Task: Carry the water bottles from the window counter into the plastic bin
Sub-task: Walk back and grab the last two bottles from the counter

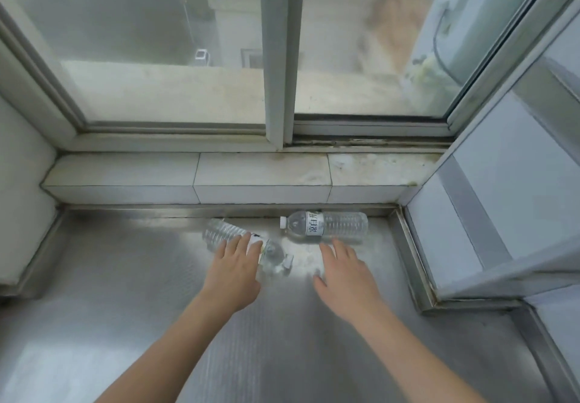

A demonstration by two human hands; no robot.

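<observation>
Two clear water bottles lie on their sides on the steel window counter (pixel 125 277). The left bottle (pixel 219 233) lies slanted, its white cap pointing to the right and towards me. My left hand (pixel 233 269) rests flat on its middle with the fingers spread over the label, not closed around it. The right bottle (pixel 326 227) lies along the back edge with its cap to the left and a white label with dark characters. My right hand (pixel 345 272) hovers just in front of it, fingers apart, not touching. The plastic bin is out of view.
A tiled sill (pixel 194 179) runs behind the counter below the sliding window (pixel 279 57). A glass partition (pixel 502 201) with a metal frame closes the right side. A white wall (pixel 18 164) borders the left.
</observation>
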